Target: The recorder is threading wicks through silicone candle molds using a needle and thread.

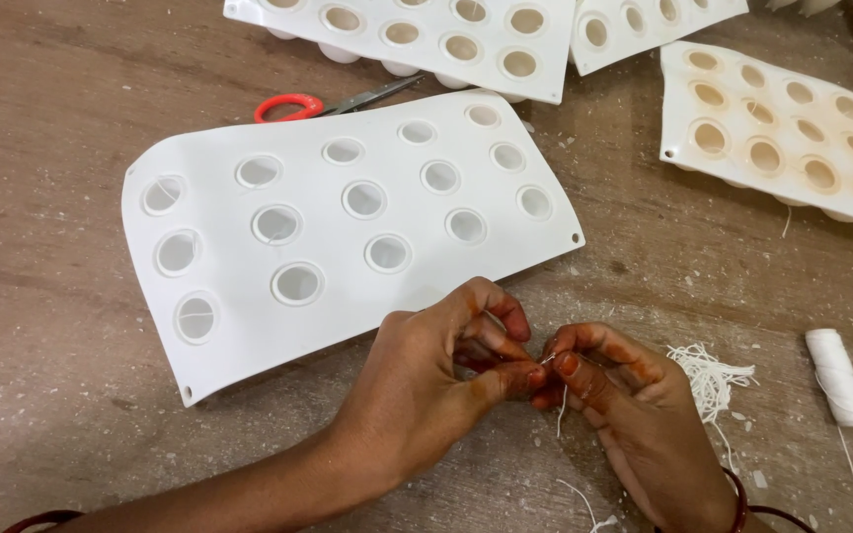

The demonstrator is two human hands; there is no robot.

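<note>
Left hand [446, 370] and right hand [614, 390] met fingertip to fingertip, both pinched shut on short white thread [562, 400], seemingly knotting or threading it. White mould tray [229, 247] lay just beyond; next move needed fine fingertip control.

White flexible mould sheet [348, 227] with round holes; red-handled metal scissors [293, 106]; white thread spool [838, 377]; brown wooden table [41, 118]; cream-stained mould tray [782, 138].

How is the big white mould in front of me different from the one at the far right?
The near mould has pale, clean-looking holes and curls up at its left end; the right mould has tan-stained holes and lies flatter. The near one shows whole, the right one runs off frame. Both are white with round holes in rows.
</note>
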